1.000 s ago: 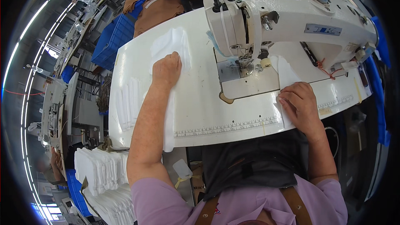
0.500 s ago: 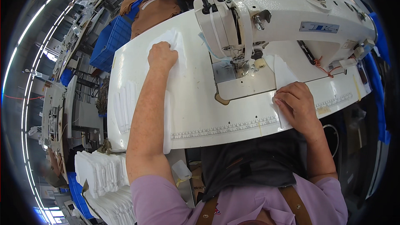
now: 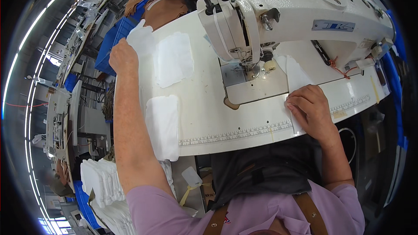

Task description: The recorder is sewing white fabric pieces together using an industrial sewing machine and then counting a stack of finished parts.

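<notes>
At the table's far left edge, my left hand (image 3: 124, 57) closes on the side of a white fabric piece (image 3: 142, 40), its fingertips partly hidden. Beside that piece a white fabric panel (image 3: 174, 58) lies flat, and a folded white fabric stack (image 3: 162, 126) lies nearer me, next to my forearm. My right hand (image 3: 310, 109), fingers bent together, grips a narrow white fabric strip (image 3: 297, 75) near the front edge. This strip runs up beside the needle area of a white sewing machine (image 3: 278, 13) and hangs slightly over the edge below my fingers.
A printed ruler (image 3: 235, 135) runs along the front of the white table (image 3: 204, 104). Black tweezers (image 3: 320, 53) lie under the machine arm. Stacked white pieces (image 3: 102, 182) stand low at left. Beyond the table are a blue crate (image 3: 106, 52) and brown fabric (image 3: 165, 12).
My left hand has moved left and outward from the flat white panel, and now a white piece is at its fingers. The right hand stays on its strip.
</notes>
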Demonstrator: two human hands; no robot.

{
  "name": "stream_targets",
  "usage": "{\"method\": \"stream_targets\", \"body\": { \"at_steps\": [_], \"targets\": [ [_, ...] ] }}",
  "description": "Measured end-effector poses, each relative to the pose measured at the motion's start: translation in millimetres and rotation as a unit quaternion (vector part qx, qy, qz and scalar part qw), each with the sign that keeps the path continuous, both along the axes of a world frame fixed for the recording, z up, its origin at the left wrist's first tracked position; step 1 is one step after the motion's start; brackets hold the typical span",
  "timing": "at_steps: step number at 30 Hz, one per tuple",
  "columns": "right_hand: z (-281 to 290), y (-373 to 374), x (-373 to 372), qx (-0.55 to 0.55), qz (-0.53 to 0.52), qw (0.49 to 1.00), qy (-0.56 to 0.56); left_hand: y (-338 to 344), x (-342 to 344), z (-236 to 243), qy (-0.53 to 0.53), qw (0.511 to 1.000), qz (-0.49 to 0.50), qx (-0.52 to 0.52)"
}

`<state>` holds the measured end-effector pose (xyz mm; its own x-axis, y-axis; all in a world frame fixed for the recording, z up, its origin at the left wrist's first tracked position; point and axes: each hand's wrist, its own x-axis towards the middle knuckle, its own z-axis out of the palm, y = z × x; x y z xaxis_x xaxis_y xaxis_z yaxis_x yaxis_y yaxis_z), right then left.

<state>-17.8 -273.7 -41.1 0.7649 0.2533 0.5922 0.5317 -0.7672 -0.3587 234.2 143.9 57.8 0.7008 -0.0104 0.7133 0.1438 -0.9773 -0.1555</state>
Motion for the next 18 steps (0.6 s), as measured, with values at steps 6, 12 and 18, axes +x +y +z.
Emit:
{"method": "stream_targets", "body": {
  "at_steps": [6,12,18],
  "targets": [
    [0,0,2,-0.002,-0.003,1.000,0.001,-46,-1,-36,0.223,0.974,-0.013,0.048],
    [1,1,2,-0.002,0.002,1.000,0.003,-11,27,7,0.233,0.966,0.081,-0.073],
    [0,1,3,0.005,-0.001,1.000,0.011,-41,15,4,0.157,0.984,-0.029,0.084]
  ]
}}
